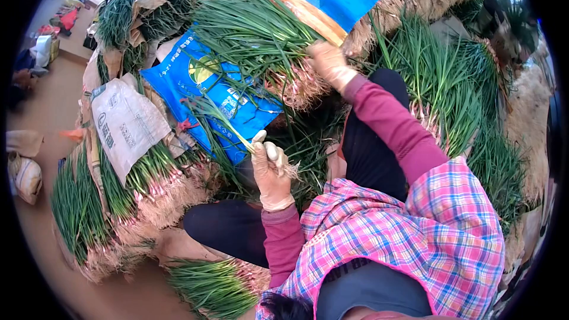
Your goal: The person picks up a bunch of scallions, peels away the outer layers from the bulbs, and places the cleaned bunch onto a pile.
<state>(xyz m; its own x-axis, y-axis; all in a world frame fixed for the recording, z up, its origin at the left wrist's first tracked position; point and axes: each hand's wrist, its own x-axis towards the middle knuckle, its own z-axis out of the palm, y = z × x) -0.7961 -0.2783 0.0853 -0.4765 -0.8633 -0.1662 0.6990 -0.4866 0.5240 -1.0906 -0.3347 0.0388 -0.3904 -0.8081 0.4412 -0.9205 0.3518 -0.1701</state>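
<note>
In my gloved left hand [271, 169] a few green stalks [228, 120] are gripped near their pale lower ends, with roots sticking out past the fingers. My gloved right hand [329, 64] is at the root end of a large pile of green onions [261, 29]; its fingertips are blurred against the pinkish bulbs. That pile rests on a blue printed bag [207, 77], its leaves pointing up and left. Loose leaves lie on the bag between my two hands.
Bundled onions [160, 184] with a white sack [125, 120] over them stand at left. A small bunch [216, 284] lies at the bottom. More onions [441, 83] are heaped at right. Brown floor [44, 106] shows at far left.
</note>
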